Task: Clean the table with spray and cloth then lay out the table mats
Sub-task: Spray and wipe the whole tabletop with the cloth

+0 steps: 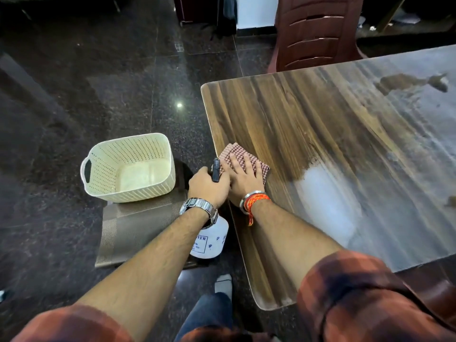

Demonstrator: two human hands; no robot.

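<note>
The right hand [244, 180] presses flat on the cloth [243, 156] to wipe the table [320, 134], while the left hand [208, 186] grips the spray bottle [212, 240] clear of the edge, ready.

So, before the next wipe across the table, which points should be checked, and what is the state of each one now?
1. Cloth flat on the table, under the right hand: ok.
2. Spray bottle held securely in the left hand, off the table edge: ok.
3. Wiping path ahead free of objects: ok.
4. Spray film on the surface already wiped away: not ok, the right part looks hazy.
5. Table mats kept off the wet surface, under the basket: ok.
6. Enough liquid in the bottle: cannot tell.
</note>
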